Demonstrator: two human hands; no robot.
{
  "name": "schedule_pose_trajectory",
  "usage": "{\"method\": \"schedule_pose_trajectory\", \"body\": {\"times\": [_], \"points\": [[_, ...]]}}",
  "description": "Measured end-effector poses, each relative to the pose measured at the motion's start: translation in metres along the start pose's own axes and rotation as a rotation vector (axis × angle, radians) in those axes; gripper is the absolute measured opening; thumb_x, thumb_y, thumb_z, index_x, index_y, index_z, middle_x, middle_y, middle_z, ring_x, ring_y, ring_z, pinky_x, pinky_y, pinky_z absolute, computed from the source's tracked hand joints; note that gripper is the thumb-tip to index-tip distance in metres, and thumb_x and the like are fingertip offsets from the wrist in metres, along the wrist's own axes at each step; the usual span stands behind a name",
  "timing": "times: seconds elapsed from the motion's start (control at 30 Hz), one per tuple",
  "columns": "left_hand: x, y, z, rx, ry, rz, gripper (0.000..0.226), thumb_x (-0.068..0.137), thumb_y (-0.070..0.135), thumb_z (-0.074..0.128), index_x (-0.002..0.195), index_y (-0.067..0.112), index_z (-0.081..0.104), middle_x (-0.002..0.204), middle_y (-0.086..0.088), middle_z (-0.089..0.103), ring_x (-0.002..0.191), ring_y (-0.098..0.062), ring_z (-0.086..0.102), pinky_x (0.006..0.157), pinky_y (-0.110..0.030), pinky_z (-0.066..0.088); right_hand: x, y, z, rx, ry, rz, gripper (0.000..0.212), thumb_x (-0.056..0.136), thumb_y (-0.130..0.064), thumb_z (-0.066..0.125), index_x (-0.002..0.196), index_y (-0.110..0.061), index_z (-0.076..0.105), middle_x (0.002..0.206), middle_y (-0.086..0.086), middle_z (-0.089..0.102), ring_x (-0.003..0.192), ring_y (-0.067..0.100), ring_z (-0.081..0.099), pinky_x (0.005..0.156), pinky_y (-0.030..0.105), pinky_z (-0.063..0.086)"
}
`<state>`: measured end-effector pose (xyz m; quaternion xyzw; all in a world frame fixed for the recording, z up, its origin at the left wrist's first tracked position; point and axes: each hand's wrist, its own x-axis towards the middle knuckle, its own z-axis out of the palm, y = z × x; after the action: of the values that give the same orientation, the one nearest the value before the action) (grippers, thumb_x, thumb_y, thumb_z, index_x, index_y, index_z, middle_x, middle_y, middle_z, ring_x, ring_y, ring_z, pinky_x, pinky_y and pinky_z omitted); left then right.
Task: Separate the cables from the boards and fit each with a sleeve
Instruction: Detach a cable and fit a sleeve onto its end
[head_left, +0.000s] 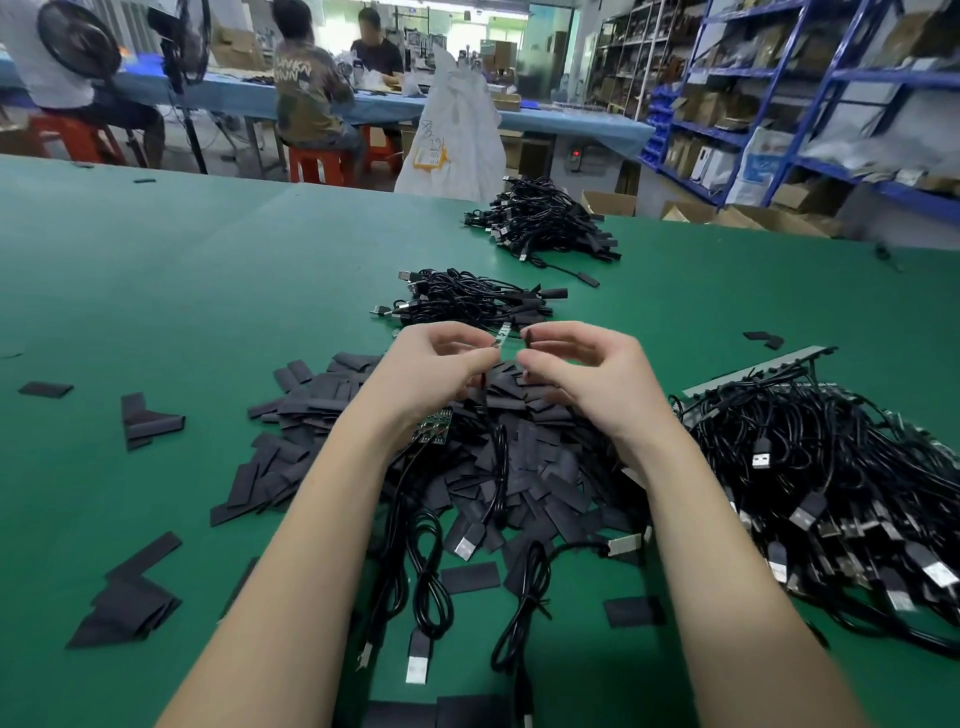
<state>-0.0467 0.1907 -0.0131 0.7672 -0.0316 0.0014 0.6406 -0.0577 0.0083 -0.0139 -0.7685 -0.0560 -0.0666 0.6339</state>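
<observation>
Cable in hand: a thin black rubbery cable (488, 415) with a small green circuit board end (503, 332), held up over the heap of flat black sleeve pieces (519, 457); it hangs slack down to that heap.
Handling: judged light and floppy; the small board end looks stiff and easy to snap or bend, so take hold close behind it, not on the loose cord.
Sleeve: a short flat black tube sleeve (529, 340), judged soft and easily flattened; its mouth needs squeezing open.
Left hand (441, 364): fingers curled, fingertips pinching the cable just below the board end.
Right hand (576, 364): fingers curled, pinching the sleeve just beside the board end.
Forearms: both reach forward above the green table (156, 291), wrists raised over the heap.
</observation>
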Motion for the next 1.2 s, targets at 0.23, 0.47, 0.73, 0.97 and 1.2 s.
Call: {"method": "schedule_pose_trajectory", "body": {"times": [0.23, 0.47, 0.73, 0.97, 1.2], "points": [[-0.006, 0.000, 0.012, 0.140, -0.109, 0.104, 0.011, 0.089, 0.018, 0.074, 0.100, 0.020, 0.072, 0.071, 0.008, 0.068, 0.061, -0.005, 0.058, 0.065, -0.018, 0.047, -0.030, 0.028, -0.004, 0.397, 0.172, 0.081, 0.022, 0.086, -0.006, 0.078, 0.107, -0.008, 0.075, 0.098, 0.010, 0.079, 0.089, 0.024, 0.077, 0.070, 0.021, 0.059], [-0.009, 0.003, 0.015, 0.155, -0.217, 0.159, 0.009, 0.091, 0.016, 0.074, 0.100, 0.016, 0.074, 0.080, 0.002, 0.066, 0.072, -0.009, 0.059, 0.071, -0.019, 0.046, -0.035, 0.033, -0.012, 0.442, 0.214, 0.070, 0.020, 0.081, -0.009, 0.082, 0.101, -0.013, 0.079, 0.098, 0.009, 0.079, 0.096, 0.022, 0.076, 0.073, 0.019, 0.058], [-0.008, 0.000, 0.021, 0.161, -0.274, 0.207, 0.010, 0.090, 0.016, 0.075, 0.098, 0.022, 0.076, 0.081, 0.007, 0.071, 0.077, -0.006, 0.065, 0.076, -0.017, 0.050, -0.037, 0.023, -0.013, 0.753, 0.301, 0.087, 0.006, 0.079, -0.010, 0.077, 0.081, -0.014, 0.082, 0.092, 0.007, 0.079, 0.084, 0.012, 0.076, 0.071, 0.018, 0.057], [-0.009, 0.000, 0.022, 0.145, -0.289, 0.211, 0.010, 0.090, 0.018, 0.076, 0.098, 0.022, 0.077, 0.081, 0.004, 0.072, 0.078, -0.007, 0.066, 0.074, -0.014, 0.051, -0.040, 0.017, -0.007, 0.756, 0.351, 0.090, 0.010, 0.088, -0.003, 0.073, 0.088, -0.011, 0.077, 0.090, 0.006, 0.079, 0.082, 0.011, 0.075, 0.071, 0.020, 0.059], [-0.008, 0.000, 0.022, 0.113, -0.325, 0.226, 0.010, 0.090, 0.017, 0.076, 0.098, 0.023, 0.078, 0.078, 0.009, 0.072, 0.075, -0.002, 0.066, 0.068, -0.010, 0.047, -0.038, 0.018, -0.007, 0.767, 0.353, 0.083, 0.009, 0.087, -0.002, 0.072, 0.092, -0.009, 0.076, 0.093, 0.008, 0.079, 0.085, 0.012, 0.075, 0.073, 0.021, 0.059]]}}
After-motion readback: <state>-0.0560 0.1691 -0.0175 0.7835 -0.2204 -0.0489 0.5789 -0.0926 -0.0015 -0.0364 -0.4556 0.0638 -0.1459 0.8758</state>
